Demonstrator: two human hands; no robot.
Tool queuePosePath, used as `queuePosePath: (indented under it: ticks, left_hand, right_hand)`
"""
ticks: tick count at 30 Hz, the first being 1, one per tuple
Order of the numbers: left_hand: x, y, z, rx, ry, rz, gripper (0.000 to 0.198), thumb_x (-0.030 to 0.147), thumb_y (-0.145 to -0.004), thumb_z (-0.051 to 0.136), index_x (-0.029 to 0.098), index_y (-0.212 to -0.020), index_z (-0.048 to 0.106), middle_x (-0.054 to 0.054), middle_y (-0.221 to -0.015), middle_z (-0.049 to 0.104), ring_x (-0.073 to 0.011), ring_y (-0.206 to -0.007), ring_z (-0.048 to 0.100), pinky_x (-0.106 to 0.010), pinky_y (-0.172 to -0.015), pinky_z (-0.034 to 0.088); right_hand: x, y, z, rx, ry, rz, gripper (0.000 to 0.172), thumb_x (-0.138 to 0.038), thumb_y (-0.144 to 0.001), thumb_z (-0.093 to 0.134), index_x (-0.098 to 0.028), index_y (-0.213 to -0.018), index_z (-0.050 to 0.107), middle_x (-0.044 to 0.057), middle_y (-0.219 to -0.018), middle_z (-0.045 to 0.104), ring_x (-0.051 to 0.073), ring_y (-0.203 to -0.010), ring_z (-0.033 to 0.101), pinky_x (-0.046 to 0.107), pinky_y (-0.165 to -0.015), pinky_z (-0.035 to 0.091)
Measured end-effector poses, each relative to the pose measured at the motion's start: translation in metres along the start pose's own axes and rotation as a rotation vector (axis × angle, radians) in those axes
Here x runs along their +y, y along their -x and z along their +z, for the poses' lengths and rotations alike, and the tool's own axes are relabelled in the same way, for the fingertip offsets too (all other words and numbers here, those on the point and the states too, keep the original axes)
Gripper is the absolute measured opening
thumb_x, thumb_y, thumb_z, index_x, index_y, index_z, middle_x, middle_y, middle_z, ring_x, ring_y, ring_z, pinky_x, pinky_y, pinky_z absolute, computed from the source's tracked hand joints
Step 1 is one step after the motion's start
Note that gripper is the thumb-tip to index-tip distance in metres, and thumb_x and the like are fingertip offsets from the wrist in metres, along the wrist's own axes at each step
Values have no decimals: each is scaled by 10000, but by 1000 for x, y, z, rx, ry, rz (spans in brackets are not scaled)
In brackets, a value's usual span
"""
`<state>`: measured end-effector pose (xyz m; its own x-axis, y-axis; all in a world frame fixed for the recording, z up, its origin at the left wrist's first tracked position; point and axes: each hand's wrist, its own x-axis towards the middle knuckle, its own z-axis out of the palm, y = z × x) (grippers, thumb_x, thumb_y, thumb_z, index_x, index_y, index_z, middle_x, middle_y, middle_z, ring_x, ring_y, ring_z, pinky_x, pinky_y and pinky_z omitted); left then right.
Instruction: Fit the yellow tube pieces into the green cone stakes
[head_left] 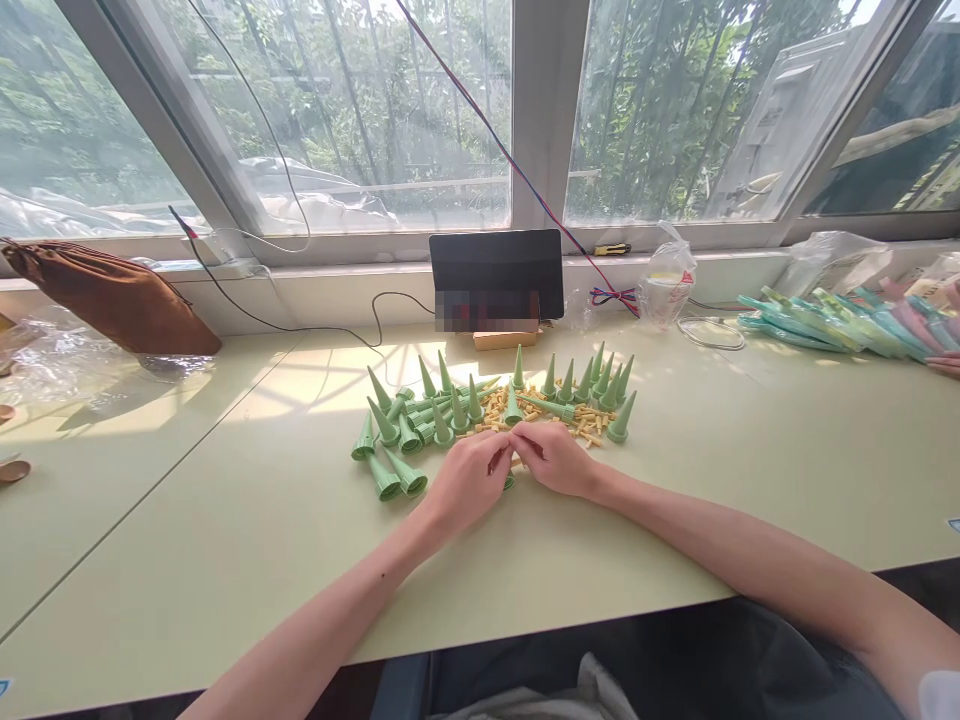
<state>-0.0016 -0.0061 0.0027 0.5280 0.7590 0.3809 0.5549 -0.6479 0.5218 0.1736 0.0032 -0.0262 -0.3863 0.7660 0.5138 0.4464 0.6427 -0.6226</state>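
Observation:
My left hand [472, 478] and my right hand [556, 459] meet over the table, fingertips pinched together. Below the left fingers peeks the rim of a green plastic cone [509, 482], mostly hidden by that hand, which appears closed around it. Whatever the right fingertips pinch is too small and covered to make out. Just beyond the hands lies a heap of small tan pegs [496, 406]. Around it are several pointed green cones, some upright like the one at the right end [619, 420], others on their sides with open ends toward me [386, 484].
A dark tablet [496, 270] leans at the back behind a small cardboard box [505, 340]. A brown drawstring bag [120, 295] lies left, with a cable [300, 328] crossing the table. Bagged cup [666, 290] and teal packets [810, 322] are at right, near another person's hand [943, 364].

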Motion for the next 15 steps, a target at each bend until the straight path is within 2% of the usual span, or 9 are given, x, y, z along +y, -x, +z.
queuePosePath:
  ticks: [15]
  left_hand:
    - [1,0,-1,-1,-4,10,296,167,-943,401,185,-649,436,15,-622,466,-124,-573,383,-259,-561,303]
  right_hand:
    - [0,-1,0,1,11,5,269,-191,-959,411,-182,-708,508,-18,-598,495,111,-542,401,239,-551,317]
